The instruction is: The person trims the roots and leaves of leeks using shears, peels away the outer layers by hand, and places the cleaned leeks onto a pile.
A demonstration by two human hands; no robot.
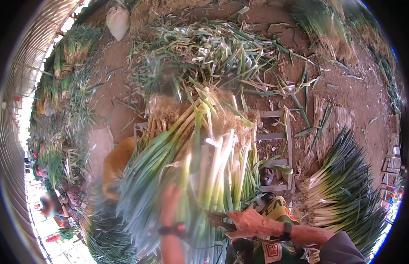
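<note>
Leeks [191, 163] are lying bundled at centre frame, roots toward 12 o'clock, on a wooden frame [275, 132]. Left hand [169, 204], blurred, is pressing into the green tops; its grip cannot be told. Right hand [246, 222], at 5 o'clock, is clenching around a dark tool [217, 219]. Risk: the blade, working beside the left wrist, could nick it; the loose bundle could slide.
</note>
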